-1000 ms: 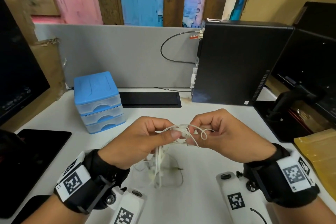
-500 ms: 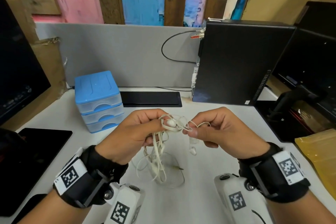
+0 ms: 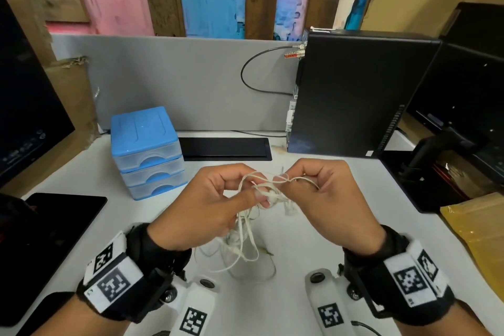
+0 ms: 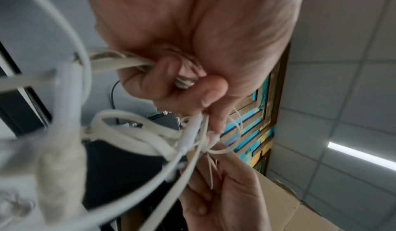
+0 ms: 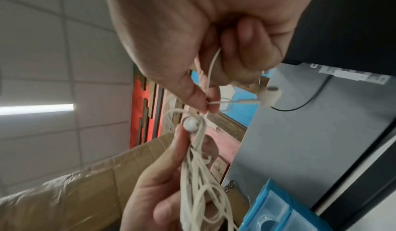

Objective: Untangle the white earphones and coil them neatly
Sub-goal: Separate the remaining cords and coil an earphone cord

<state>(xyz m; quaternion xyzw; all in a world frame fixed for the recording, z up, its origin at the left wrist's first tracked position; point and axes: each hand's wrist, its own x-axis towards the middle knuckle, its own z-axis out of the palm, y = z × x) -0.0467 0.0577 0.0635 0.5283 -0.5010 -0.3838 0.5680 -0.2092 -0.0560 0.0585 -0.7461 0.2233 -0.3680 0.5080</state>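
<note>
1. One tangle of white earphones (image 3: 261, 194) hangs between my two hands, above the white counter (image 3: 313, 232), its loose loops drooping down to it.
2. My left hand (image 3: 215, 207) pinches the bunched cords beside one earbud (image 5: 190, 124).
3. My right hand (image 3: 324, 196) pinches one thin strand.
4. One blue drawer box (image 3: 147, 150) with three drawers stands at the left; one black computer tower (image 3: 351, 93) stands at the right.

Head overhead; wrist views close, upward
</note>
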